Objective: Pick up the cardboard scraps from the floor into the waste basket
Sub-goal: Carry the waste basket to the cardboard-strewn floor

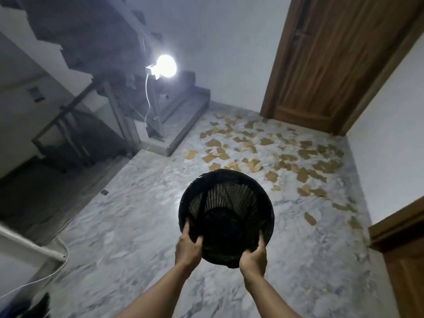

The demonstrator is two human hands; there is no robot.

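Round black slatted plastic waste basket held up in two bare hands above a grey-white marbled stone floor.

Left hand and right hand each clamped on the near rim, thumbs outside, fingers curled inside; both grips closed on the one basket, mouth tilted toward the camera, ribbed tapering walls and dark bottom showing. Flat, torn, irregular brown cardboard scraps scattered by the dozen across the far and right floor, too many and too blurred to count exactly. Two brown wooden doors: one far, one at right edge. One glaring round lamp with white cord by grey stone stairs.
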